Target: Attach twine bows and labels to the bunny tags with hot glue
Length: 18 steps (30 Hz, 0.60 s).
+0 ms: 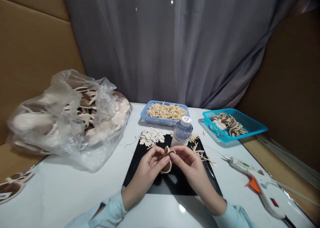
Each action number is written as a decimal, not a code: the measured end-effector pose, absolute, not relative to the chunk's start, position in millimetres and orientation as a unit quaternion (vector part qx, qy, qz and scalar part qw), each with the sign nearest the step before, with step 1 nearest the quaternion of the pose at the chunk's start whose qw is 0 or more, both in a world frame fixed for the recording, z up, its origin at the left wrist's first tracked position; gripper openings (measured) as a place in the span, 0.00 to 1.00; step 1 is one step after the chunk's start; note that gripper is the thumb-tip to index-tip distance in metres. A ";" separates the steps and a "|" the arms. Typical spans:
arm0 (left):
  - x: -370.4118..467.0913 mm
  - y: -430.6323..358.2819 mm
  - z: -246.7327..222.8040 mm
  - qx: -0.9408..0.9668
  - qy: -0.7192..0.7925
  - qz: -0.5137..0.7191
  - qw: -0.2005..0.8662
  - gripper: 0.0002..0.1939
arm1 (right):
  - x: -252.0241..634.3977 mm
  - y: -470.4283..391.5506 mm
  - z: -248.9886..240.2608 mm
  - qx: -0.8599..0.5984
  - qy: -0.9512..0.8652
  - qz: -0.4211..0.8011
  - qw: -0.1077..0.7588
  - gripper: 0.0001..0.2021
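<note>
Between both hands, over a black mat [155,188], is a small brown fabric piece with a cream edge [166,168]. My left hand [152,163] pinches it from the left, thumb and fingers closed on it. From the other side my right hand [188,164] grips its upper part between thumb and forefinger. Just behind the fingers stands a bottle of clear liquid with a white cap [182,133]. A heap of small white labels [152,137] lies to its left, and loose cream bows [200,151] are scattered to its right.
At left a clear plastic bag [100,148] bulges with brown and cream pieces. A blue basket [143,113] holds cream bows; a turquoise basket [257,126] holds brown pieces. The glue gun [260,181] and its cord lie at right. More brown pieces [13,188] sit at far left.
</note>
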<state>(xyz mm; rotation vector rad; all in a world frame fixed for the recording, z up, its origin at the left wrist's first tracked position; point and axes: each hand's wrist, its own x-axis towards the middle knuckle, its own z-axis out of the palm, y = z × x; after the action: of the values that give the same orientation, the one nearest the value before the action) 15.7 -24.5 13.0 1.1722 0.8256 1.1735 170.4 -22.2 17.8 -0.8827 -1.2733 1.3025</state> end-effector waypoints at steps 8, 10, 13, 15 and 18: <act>13.1 -21.8 12.5 0.479 0.389 0.518 0.592 0.12 | 172.7 -19.5 16.7 -0.394 -0.528 0.518 0.546 0.12; 13.6 -21.2 9.2 0.474 0.384 0.526 0.593 0.12 | 172.7 -19.3 16.6 -0.394 -0.532 0.520 0.540 0.12; 14.5 -20.7 5.0 0.473 0.372 0.533 0.595 0.13 | 172.8 -20.8 17.0 -0.392 -0.552 0.503 0.537 0.11; 14.8 -20.4 3.5 0.477 0.373 0.536 0.588 0.13 | 173.6 -23.5 18.6 -0.394 -0.597 0.436 0.545 0.08; 15.0 -20.4 3.3 0.502 0.394 0.544 0.544 0.12 | 176.4 -27.9 23.1 -0.406 -0.699 0.270 0.523 0.04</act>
<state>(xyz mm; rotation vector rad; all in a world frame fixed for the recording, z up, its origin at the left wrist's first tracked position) 15.0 -20.4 3.3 1.1908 0.9352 1.2916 176.4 -27.9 23.1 -0.9718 -1.6749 0.6463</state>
